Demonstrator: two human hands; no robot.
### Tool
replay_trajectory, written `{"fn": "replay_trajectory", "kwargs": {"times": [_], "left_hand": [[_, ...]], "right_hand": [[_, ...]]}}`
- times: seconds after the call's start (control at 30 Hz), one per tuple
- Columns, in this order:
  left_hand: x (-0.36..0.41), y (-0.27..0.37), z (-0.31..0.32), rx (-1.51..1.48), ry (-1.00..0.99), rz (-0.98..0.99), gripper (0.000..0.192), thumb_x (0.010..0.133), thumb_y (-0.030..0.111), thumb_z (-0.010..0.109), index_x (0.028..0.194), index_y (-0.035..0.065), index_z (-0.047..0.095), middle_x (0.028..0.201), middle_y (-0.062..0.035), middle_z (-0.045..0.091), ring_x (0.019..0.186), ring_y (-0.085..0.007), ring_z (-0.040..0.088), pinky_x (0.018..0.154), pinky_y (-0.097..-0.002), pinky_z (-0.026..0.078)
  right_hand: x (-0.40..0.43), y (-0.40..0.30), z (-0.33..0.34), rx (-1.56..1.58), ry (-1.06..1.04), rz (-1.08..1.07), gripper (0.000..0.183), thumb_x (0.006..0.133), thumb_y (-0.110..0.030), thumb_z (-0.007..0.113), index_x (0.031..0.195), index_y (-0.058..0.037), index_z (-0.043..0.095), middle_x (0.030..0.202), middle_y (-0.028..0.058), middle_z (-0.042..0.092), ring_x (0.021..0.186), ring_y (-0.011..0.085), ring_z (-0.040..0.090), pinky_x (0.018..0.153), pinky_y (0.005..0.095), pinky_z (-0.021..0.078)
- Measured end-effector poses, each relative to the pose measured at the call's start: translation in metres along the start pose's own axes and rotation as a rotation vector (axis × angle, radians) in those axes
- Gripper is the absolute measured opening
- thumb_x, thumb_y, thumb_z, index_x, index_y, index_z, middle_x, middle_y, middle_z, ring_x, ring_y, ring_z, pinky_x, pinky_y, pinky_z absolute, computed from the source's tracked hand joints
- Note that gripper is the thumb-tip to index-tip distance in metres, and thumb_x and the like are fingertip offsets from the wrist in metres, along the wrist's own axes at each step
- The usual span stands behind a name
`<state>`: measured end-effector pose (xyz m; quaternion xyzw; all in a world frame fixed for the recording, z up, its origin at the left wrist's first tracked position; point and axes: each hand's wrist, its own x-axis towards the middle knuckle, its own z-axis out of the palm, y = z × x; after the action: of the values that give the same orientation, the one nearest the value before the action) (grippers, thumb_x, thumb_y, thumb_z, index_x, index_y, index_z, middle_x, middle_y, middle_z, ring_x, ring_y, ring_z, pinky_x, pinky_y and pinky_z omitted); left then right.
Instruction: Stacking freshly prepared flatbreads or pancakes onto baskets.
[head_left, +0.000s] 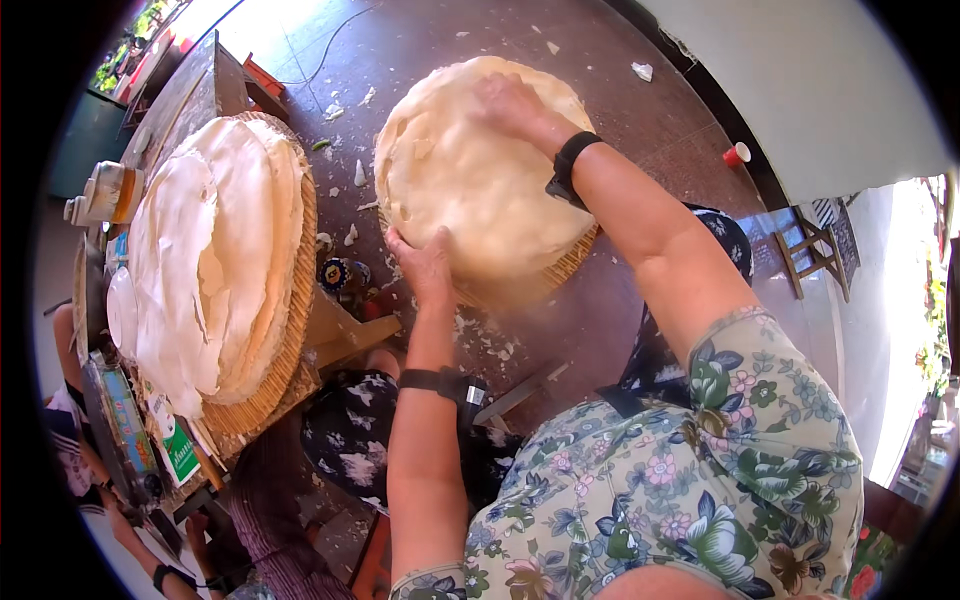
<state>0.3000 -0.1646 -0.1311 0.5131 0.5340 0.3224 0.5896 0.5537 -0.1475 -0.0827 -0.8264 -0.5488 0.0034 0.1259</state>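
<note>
Before me is a round stack of thin pale sheets (480, 195), apparently dough or wafer, on a woven tray (574, 259). My left hand (424, 262) grips the stack's near left edge, thumb and forefinger spread apart. Across the far part of the top sheet lies my right hand (510, 109), its fingers bent and blurred; whether they pinch anything is hidden. Small torn flakes mark the sheet's left side. To the left, a second stack of pale sheets (202, 262), with ragged, split upper layers, rests on another woven tray (296, 330).
The second tray sits on a wooden table (180, 67), beside jars (112, 191) and a white bowl (121, 311). Pale scraps (499, 345) litter the tiled floor (667, 112). A red cup (737, 154) lies by the wall. At lower left are another person's arms (135, 525).
</note>
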Motion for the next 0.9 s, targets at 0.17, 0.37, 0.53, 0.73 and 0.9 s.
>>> {"fn": "replay_trajectory", "kwargs": {"times": [0.17, 0.37, 0.53, 0.73, 0.9], "left_hand": [[-0.002, -0.002, -0.006, -0.024, 0.0, 0.029, 0.076, 0.075, 0.008, 0.066, 0.137, -0.0031, 0.025, 0.126, -0.0186, 0.046, 0.108, -0.0247, 0.051, 0.094, -0.0319, 0.04], [0.001, 0.0, -0.021, -0.215, -0.014, -0.052, 0.065, 0.083, 0.004, 0.057, 0.14, 0.0011, 0.024, 0.13, -0.0156, 0.046, 0.111, -0.0226, 0.051, 0.093, -0.0313, 0.041], [0.002, 0.011, -0.032, -0.209, 0.057, -0.119, 0.064, 0.084, 0.001, 0.052, 0.141, 0.0014, 0.022, 0.132, -0.0151, 0.045, 0.113, -0.0227, 0.05, 0.093, -0.0315, 0.041], [-0.022, 0.029, -0.061, 0.242, -0.304, 0.122, 0.051, 0.084, 0.003, 0.053, 0.133, -0.0018, 0.041, 0.134, -0.0185, 0.047, 0.124, -0.0231, 0.045, 0.102, -0.0313, 0.036], [-0.098, 0.083, -0.058, 0.513, -0.928, 0.029, 0.043, 0.088, 0.012, 0.056, 0.13, 0.0036, 0.049, 0.126, -0.015, 0.056, 0.115, -0.023, 0.054, 0.099, -0.0334, 0.042]], "right_hand": [[-0.047, 0.0, -0.026, 0.018, -0.256, -0.257, 0.041, 0.081, -0.027, 0.067, 0.115, -0.0062, 0.057, 0.113, 0.0158, 0.06, 0.104, 0.0338, 0.058, 0.089, 0.04, 0.0475], [-0.125, -0.022, -0.042, -0.027, -0.405, -0.224, 0.04, 0.073, -0.017, 0.07, 0.108, -0.0021, 0.06, 0.105, 0.0185, 0.061, 0.098, 0.0333, 0.06, 0.086, 0.0384, 0.0495], [-0.135, -0.013, -0.033, 0.025, -0.218, -0.257, 0.038, 0.07, -0.015, 0.071, 0.105, -0.002, 0.061, 0.108, 0.0177, 0.059, 0.103, 0.0344, 0.057, 0.089, 0.0405, 0.0476], [-0.129, -0.021, -0.04, 0.017, -0.333, -0.253, 0.048, 0.071, -0.019, 0.071, 0.114, -0.004, 0.058, 0.115, 0.0185, 0.057, 0.11, 0.0359, 0.051, 0.095, 0.0417, 0.0417], [-0.115, -0.023, -0.056, 0.079, -0.242, -0.212, 0.042, 0.075, -0.018, 0.068, 0.114, -0.0033, 0.06, 0.106, 0.0183, 0.062, 0.102, 0.0339, 0.057, 0.091, 0.0404, 0.0446]]}}
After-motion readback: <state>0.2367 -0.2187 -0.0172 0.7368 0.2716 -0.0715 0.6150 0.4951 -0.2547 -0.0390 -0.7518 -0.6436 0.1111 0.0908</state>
